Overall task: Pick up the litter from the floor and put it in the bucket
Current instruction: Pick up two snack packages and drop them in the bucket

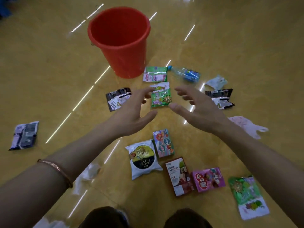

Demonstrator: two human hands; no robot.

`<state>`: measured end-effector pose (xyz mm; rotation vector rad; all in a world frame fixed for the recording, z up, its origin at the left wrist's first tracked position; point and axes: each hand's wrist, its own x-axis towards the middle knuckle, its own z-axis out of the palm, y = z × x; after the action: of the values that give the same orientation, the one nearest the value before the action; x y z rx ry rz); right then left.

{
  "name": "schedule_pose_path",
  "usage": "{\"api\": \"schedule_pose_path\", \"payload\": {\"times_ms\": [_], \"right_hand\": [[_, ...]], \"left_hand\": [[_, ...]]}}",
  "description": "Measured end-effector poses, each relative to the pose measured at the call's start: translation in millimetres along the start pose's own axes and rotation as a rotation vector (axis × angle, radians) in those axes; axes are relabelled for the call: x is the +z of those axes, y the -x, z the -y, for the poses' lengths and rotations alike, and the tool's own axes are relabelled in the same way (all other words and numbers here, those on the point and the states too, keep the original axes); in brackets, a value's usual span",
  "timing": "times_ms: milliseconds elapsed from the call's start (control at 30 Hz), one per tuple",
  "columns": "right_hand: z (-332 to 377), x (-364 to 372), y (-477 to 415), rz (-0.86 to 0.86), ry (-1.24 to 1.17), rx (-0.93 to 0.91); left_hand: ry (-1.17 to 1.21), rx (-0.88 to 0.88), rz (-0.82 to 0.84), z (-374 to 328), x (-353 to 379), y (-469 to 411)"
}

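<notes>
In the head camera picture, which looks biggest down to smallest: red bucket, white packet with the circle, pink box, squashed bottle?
1. Red plastic bucket.
2. White packet with black circle.
3. Pink cardboard box and squashed clear plastic bottle look alike; bottle is farther, so unsure.

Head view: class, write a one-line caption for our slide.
Open left hand and right hand flank a green wrapper on the floor, red bucket behind it.

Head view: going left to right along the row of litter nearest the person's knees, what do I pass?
clear plastic wrapper → white packet with a round black-and-gold label → red-brown box → pink box → green-and-white packet
</notes>
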<state>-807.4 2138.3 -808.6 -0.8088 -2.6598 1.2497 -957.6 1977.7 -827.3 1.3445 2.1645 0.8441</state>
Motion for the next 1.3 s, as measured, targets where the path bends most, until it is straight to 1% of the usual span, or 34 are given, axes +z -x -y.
{"api": "schedule_pose_path", "payload": {"times_ms": [133, 300, 533, 667, 733, 867, 1100, 1300], "right_hand": [[-57, 56, -19, 0.022, 0.028, 0.013], [-107, 118, -37, 0.069, 0.043, 0.033], [-151, 180, -46, 0.114, 0.069, 0.101], [-174, 206, -44, 0.152, 0.134, 0.186], [-183, 214, -41, 0.177, 0.177, 0.221], [-196, 225, -34, 0.231, 0.288, 0.238], [-217, 247, -25, 0.302, 0.5, 0.392], [-221, 265, -23, 0.324, 0.443, 0.476]], "left_hand": [[-0.042, -0.014, 0.011, 66, 48, -2], [-0.074, -0.035, 0.042, 127, 94, 5], [-0.24, -0.071, 0.184, 193, 148, 19], [-0.416, -0.142, 0.354, 223, 183, 29], [-0.465, -0.168, 0.419, 231, 198, 35], [-0.576, -0.152, 0.54, 237, 219, 46], [-0.724, -0.197, 0.588, 240, 233, 55], [-0.742, -0.181, 0.585, 236, 234, 53]]}}
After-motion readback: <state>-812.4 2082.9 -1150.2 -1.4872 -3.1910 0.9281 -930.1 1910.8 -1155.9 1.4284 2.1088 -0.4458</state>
